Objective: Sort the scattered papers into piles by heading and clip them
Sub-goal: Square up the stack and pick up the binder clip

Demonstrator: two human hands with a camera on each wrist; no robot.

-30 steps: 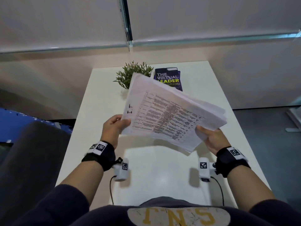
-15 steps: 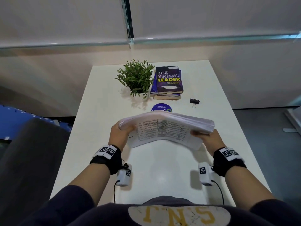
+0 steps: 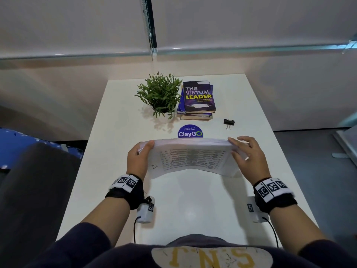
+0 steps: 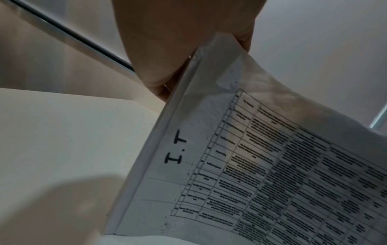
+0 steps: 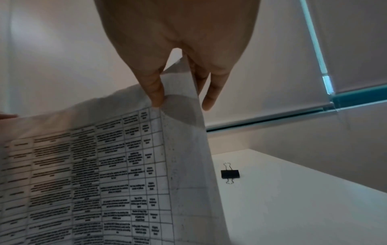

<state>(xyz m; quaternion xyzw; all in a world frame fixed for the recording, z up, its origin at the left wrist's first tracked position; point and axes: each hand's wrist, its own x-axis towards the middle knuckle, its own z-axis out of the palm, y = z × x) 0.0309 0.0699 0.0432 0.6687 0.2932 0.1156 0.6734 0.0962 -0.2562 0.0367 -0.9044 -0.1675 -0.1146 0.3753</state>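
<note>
A thick stack of printed papers (image 3: 191,157) stands on its long edge on the white table (image 3: 119,105), bowed toward me; its front sheet carries a table and the heading "I.T" (image 4: 176,153). My left hand (image 3: 139,158) grips the stack's left end, thumb on the front sheet. My right hand (image 3: 246,151) holds the right end, thumb pinching the front (image 5: 156,92) with fingers behind. The stack (image 5: 108,174) fills the lower left of the right wrist view. A black binder clip (image 3: 229,122) lies on the table beyond my right hand, also visible as the clip (image 5: 230,174).
At the table's far side stand a small green potted plant (image 3: 161,93) and a short pile of books (image 3: 198,99), topped by "The Virtual Leader". A round blue ClayGO sticker (image 3: 190,131) lies just behind the stack. A dark chair back (image 3: 34,190) is at my left.
The stack came down from being held up and tilted in the air to standing on edge on the table. Both hands dropped with it and moved to its ends.
</note>
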